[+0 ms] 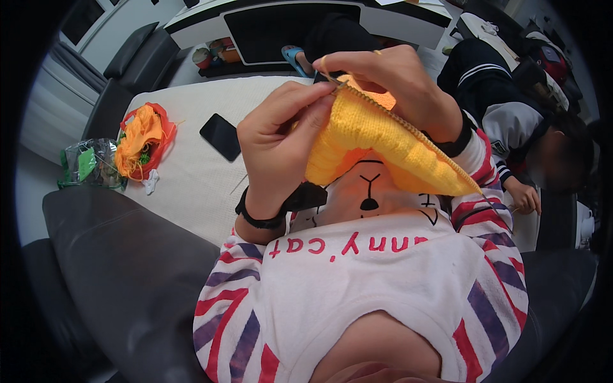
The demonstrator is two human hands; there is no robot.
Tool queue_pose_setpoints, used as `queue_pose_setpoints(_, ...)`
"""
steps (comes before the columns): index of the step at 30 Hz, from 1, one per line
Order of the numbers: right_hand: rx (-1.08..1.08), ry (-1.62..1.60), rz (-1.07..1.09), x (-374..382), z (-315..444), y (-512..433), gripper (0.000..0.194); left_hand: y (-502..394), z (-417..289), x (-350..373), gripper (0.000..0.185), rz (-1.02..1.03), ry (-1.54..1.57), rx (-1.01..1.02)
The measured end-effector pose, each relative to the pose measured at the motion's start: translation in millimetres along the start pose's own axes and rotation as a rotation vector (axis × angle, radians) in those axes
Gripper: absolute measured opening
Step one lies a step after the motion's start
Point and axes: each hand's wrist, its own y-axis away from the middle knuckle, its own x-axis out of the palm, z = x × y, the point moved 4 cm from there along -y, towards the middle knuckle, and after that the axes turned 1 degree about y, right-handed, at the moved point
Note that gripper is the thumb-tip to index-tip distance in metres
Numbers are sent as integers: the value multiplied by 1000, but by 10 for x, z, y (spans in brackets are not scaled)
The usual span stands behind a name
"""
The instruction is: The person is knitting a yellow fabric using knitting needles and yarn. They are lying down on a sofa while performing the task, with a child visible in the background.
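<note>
A yellow knitted piece point(364, 124) hangs before my chest, its upper edge strung along a thin knitting needle point(493, 206) that slants down to the right. My left hand point(287, 139) pinches the knitting near the needle tips between thumb and fingers. Around the raised index finger of my right hand point(407, 81) runs a strand of yellow yarn point(323, 61). That hand grips the work from behind, and the fabric hides some of its fingers. A thin grey rod point(238, 183), perhaps another needle, shows beside my left wrist.
On the cream sofa cover point(191, 177) lie a black smartphone point(220, 137) and a red plastic bag point(165, 131) with orange yarn point(139, 139). A clear bag point(93, 163) stands beside it. Another person point(512, 115) leans close at my right. A blue slipper point(292, 57) shows beyond.
</note>
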Motion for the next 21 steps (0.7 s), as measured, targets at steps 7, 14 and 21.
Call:
queue_pose_setpoints(7,-61,128,-179,-170,172,173,45,-8,-7,-107,18,-87,1,-98)
queue_pose_setpoints(14,-166,134,-102,-198,338,230,39,8,-29,-54,18,-105,50,-91)
queue_pose_setpoints(21,-98,237,-247,-201,245,214,40,-6,-21,7,21,-36,38,7)
